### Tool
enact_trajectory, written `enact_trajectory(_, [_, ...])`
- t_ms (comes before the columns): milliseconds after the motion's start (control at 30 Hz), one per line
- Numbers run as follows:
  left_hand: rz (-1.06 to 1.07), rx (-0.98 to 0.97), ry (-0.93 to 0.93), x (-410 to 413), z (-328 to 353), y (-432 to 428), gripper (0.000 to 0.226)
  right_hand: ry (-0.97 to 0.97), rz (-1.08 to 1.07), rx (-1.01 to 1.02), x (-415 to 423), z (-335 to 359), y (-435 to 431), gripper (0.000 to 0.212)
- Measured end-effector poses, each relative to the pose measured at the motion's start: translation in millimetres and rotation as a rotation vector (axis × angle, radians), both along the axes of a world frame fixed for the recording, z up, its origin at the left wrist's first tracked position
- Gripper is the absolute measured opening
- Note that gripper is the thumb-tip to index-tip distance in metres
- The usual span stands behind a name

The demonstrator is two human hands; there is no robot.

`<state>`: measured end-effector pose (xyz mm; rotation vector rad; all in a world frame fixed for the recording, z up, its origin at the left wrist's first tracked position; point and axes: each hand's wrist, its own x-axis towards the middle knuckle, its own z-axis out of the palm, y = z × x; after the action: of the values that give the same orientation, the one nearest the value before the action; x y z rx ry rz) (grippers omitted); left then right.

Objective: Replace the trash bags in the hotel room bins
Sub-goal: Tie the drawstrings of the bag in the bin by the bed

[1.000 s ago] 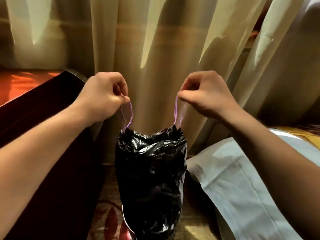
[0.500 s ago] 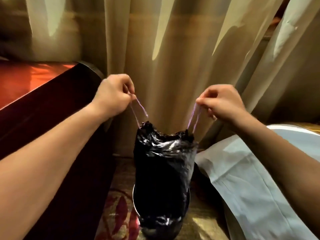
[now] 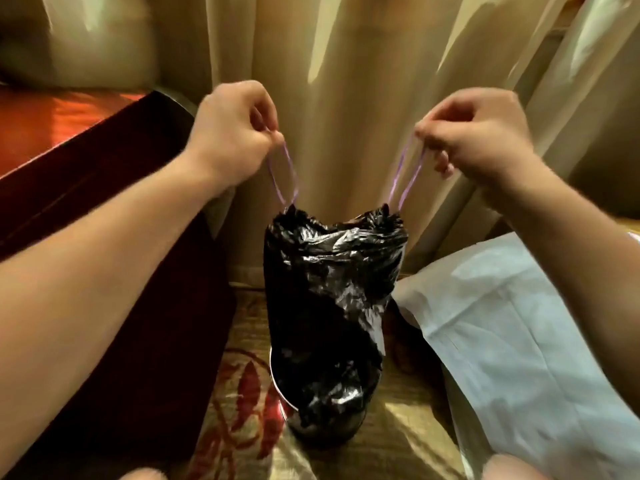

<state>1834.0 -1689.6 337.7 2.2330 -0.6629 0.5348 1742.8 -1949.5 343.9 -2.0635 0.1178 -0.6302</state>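
Black trash bag (image 3: 332, 289), purple drawstrings (image 3: 282, 174) pinched by left hand (image 3: 228, 133), right hand (image 3: 481, 136)

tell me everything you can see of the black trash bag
The black trash bag is thin, glossy, crinkled plastic, its mouth gathered into a ruffled top. A purple drawstring loop rises from each side of that top: the left hand pinches the left loop, the right hand the right loop, both taut. The bag hangs upright between them, its lower end seemingly inside the round bin on the patterned carpet, before the curtain. Its contents are hidden.
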Motion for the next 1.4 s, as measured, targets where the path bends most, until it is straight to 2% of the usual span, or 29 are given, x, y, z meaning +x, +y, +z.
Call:
enact_trajectory(100, [-0.054,0.021,0.069,-6.3,4.2,-2.6,0.015,0.063,0.111,-0.056,-3.7,7.4,5.6,0.012])
enact_trajectory(267, [-0.15,-0.331,0.294,-26.0,2.0,-20.9,0.028,0.142,0.287,-0.011,-4.1,-3.6,28.6,0.007])
enact_trajectory(367, [-0.197,-0.427,0.389,-32.0,0.7,-33.9,0.028,0.14,0.382,0.037,2.9,-12.9,52.6,0.007])
enact_trajectory(533, [-0.171,-0.6,0.454,-33.6,-14.7,-36.9,0.025,0.081,0.38,0.228,10.5,-28.8,68.8,0.012])
enact_trajectory(633, [-0.258,-0.651,0.538,-36.2,-29.3,-32.2,0.026,0.054,0.371,0.241,11.5,-31.6,66.6,0.013])
enact_trajectory(700, [-0.409,-0.585,0.627,-41.6,-44.2,-28.7,0.033,0.032,0.355,0.235,12.2,-30.6,63.4,0.01])
enact_trajectory(767, [-0.506,-0.447,0.648,-47.0,-58.4,-26.3,0.024,0.012,0.338,0.227,10.7,-29.5,60.7,0.007])
enact_trajectory(833, [-0.434,-0.366,0.542,-45.6,-64.4,-24.7,0.018,0.015,0.332,0.217,9.9,-31.2,57.4,0.007])
enact_trajectory(900, [-0.359,-0.378,0.488,-41.1,-65.9,-25.4,0.021,0.035,0.297,0.172,9.5,-34.9,53.4,0.008])
enact_trajectory(1033, [-0.275,-0.397,0.59,-36.6,-64.9,-28.0,0.025,0.02,0.161,-0.184,8.8,-32.0,43.4,0.009])
enact_trajectory(1200, [-0.343,-0.305,0.779,-40.9,-56.9,-34.5,0.021,-0.009,0.29,-0.531,9.3,-8.0,65.1,0.007])
enact_trajectory(1267, [-0.434,-0.28,0.889,-47.2,-54.1,-36.1,0.018,0.019,0.295,-0.55,16.4,-8.1,71.4,0.007])
enact_trajectory(1333, [-0.512,-0.254,0.959,-49.4,-53.1,-35.5,0.041,0.054,0.293,-0.502,20.9,-9.3,72.7,0.009])
enact_trajectory(1400, [-0.558,-0.224,0.957,-49.4,-51.4,-34.6,0.039,0.084,0.32,-0.422,22.0,-10.1,72.2,0.012])
